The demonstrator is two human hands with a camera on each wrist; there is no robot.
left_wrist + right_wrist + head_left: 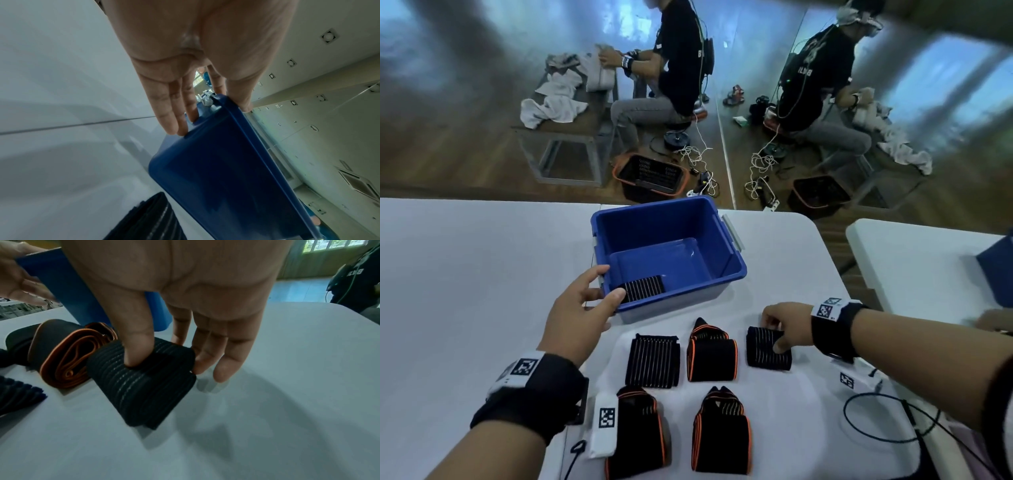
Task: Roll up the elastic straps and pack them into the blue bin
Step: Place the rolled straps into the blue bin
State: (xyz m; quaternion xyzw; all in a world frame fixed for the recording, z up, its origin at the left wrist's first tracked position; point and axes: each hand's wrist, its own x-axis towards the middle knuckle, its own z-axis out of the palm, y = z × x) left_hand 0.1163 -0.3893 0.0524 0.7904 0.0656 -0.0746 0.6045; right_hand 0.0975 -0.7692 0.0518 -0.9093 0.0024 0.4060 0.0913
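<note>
White tabletop (465, 274): right hand (185, 305) is pinching black ribbed elastic strap roll (144, 382) near blue plastic bin (671, 240); left hand (582, 308), fingers spread, is steadying bin's rim; keep pinch tight so roll isn't unwinding

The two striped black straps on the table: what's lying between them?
An orange-edged strap lies between the striped strap and the one the right hand grips, per the head view.

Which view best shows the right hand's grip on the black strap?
The right wrist view: the right hand pinches the strap, thumb on its near side, fingers on the far side. The head view shows the hand on it from above, with less detail. The left wrist view does not show it.
</note>
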